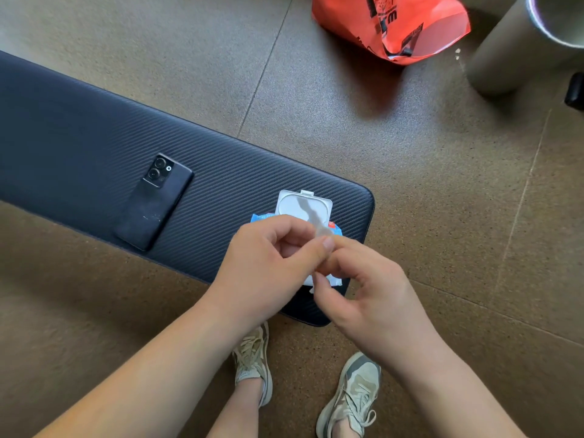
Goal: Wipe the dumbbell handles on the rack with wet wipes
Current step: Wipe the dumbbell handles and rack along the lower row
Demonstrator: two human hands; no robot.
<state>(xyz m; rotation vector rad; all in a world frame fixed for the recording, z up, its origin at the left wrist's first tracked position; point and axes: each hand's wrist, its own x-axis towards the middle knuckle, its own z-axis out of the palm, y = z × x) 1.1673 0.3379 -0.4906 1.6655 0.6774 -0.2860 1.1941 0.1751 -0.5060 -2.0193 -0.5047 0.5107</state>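
A pack of wet wipes (335, 229) lies on the end of a dark padded bench (94, 128), its white flip lid (303, 206) standing open. Both hands hover right over the pack and hide most of it. My left hand (268, 263) has thumb and forefinger pinched on a thin translucent strip (316, 221), apparently the seal sticker, that rises from the opening. My right hand (369, 289) meets it with curled fingers, pinching at the same spot near the pack's edge. No dumbbells or rack are in view.
A black phone (155, 200) lies face down on the bench to the left. An orange plastic bag (392, 23) sits on the brown floor at the top, beside a grey cylindrical bin (512, 49). My two sneakers (357, 393) stand below the bench.
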